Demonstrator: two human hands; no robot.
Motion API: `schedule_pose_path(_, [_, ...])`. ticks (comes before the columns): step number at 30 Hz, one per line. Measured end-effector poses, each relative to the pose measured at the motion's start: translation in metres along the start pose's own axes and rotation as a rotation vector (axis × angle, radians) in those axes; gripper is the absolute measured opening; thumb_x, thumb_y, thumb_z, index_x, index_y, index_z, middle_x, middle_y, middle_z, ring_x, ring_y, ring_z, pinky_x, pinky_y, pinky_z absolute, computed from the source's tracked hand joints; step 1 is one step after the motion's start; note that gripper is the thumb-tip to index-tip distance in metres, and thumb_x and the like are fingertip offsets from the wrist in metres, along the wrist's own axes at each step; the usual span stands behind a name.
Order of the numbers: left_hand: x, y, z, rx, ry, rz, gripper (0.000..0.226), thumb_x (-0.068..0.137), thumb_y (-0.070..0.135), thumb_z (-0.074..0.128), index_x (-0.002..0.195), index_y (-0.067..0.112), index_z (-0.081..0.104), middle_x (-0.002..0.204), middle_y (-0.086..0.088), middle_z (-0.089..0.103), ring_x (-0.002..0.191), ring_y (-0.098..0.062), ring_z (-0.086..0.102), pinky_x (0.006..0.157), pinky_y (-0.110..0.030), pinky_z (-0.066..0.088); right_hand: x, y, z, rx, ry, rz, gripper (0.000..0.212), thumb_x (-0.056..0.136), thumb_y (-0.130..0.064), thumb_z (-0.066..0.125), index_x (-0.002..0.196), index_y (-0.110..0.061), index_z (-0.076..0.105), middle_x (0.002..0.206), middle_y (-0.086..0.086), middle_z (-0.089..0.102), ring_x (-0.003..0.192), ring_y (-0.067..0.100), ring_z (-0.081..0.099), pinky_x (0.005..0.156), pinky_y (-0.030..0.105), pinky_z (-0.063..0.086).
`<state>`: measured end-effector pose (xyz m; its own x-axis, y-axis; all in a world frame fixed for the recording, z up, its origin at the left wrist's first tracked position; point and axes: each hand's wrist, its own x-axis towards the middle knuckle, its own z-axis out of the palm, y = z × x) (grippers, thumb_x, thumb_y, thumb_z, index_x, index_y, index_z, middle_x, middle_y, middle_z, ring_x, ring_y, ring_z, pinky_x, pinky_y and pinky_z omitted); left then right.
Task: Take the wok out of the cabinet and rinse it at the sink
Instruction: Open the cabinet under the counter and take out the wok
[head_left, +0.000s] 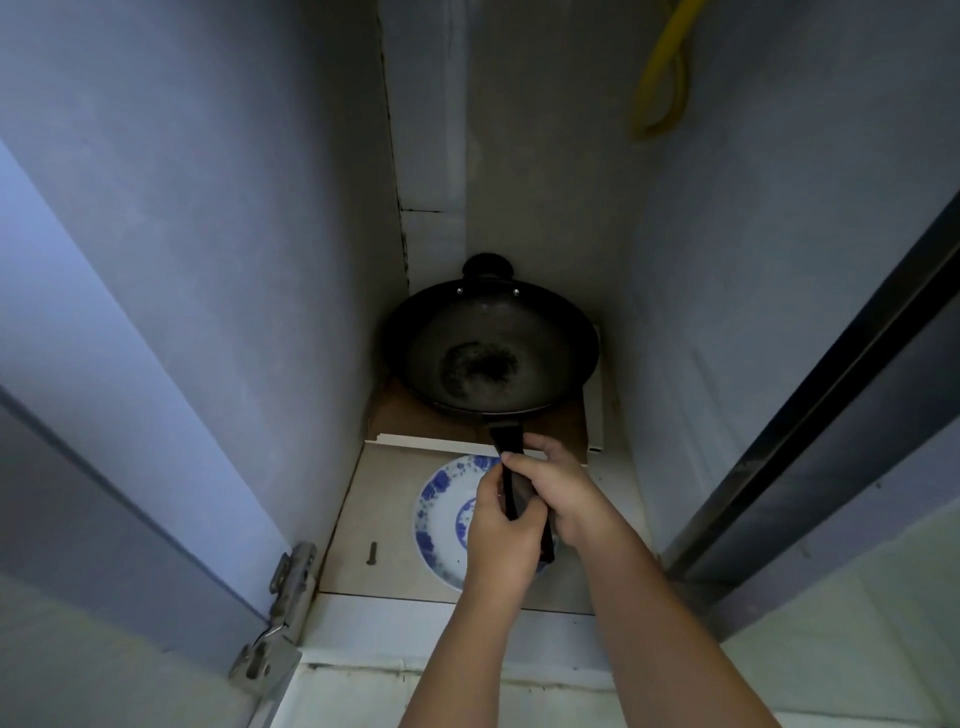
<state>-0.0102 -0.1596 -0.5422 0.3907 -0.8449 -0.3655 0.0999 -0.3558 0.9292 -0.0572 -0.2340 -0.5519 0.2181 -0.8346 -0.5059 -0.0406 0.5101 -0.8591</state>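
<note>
A black wok with a dark, stained bottom sits at the back of the open cabinet, on a piece of brown cardboard. Its long black handle points toward me. My left hand and my right hand both grip this handle, left nearer me, right just beyond and to the right. A small loop handle sticks up at the wok's far rim.
A blue-and-white patterned plate lies on the cabinet floor under my hands. The cabinet walls stand close on both sides. A metal hinge sits at the lower left on the open door. A yellow hose hangs at the upper right.
</note>
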Motion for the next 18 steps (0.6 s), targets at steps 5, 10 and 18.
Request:
schedule_pose_path(5, [0.006, -0.001, 0.002, -0.004, -0.011, -0.014, 0.054, 0.091, 0.012, 0.050, 0.140, 0.031, 0.036, 0.133, 0.001, 0.053, 0.113, -0.015, 0.053, 0.096, -0.029, 0.045, 0.005, -0.002, 0.002, -0.014, -0.027, 0.015, 0.012, 0.092, -0.014, 0.054, 0.102, -0.006, 0.055, 0.079, 0.005, 0.061, 0.070, 0.014, 0.059, 0.058, 0.024, 0.048])
schedule_pose_path(10, [0.009, -0.006, 0.004, -0.095, -0.020, -0.045, 0.053, 0.093, 0.017, 0.049, 0.139, 0.039, 0.034, 0.125, 0.004, 0.057, 0.093, -0.012, 0.063, 0.070, -0.030, 0.059, 0.011, -0.002, 0.005, -0.032, -0.053, 0.023, 0.015, 0.095, -0.019, 0.050, 0.107, -0.010, 0.051, 0.100, 0.011, 0.059, 0.091, 0.022, 0.057, 0.069, 0.029, 0.047])
schedule_pose_path(18, [0.010, -0.010, 0.003, -0.139, -0.023, -0.002, 0.054, 0.094, 0.006, 0.047, 0.141, 0.031, 0.037, 0.115, 0.006, 0.056, 0.084, 0.002, 0.056, 0.049, -0.004, 0.047, 0.017, 0.003, 0.011, -0.188, 0.063, -0.083, 0.028, 0.095, -0.021, 0.048, 0.112, -0.002, 0.057, 0.089, 0.010, 0.062, 0.087, 0.023, 0.060, 0.073, 0.030, 0.048])
